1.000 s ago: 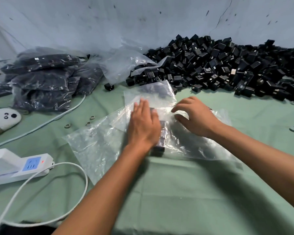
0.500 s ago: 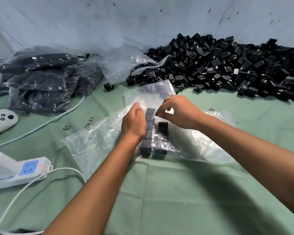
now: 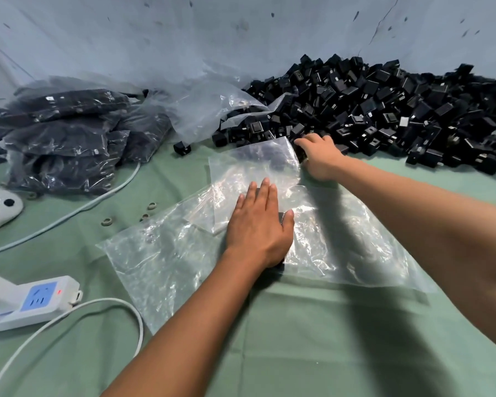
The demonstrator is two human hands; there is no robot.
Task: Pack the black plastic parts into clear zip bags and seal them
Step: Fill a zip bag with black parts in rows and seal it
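A big pile of black plastic parts (image 3: pixel 384 110) lies at the back right against the wall. Clear zip bags (image 3: pixel 169 253) are spread flat on the green cloth in the middle. My left hand (image 3: pixel 259 227) rests flat, fingers straight, on a small clear bag holding a few black parts, which it mostly hides. At the near edge of the pile my right hand (image 3: pixel 320 156) curls its fingers round a black part (image 3: pixel 301 153).
Filled bags of black parts (image 3: pixel 66 141) are stacked at the back left. An empty crumpled clear bag (image 3: pixel 212 107) lies beside the pile. A white power strip (image 3: pixel 32 302) with its cable sits at the front left, a small white device (image 3: pixel 0 209) further back.
My right hand left the small bag and reached back to the pile's edge. My left hand flattened down over the parts in the bag.
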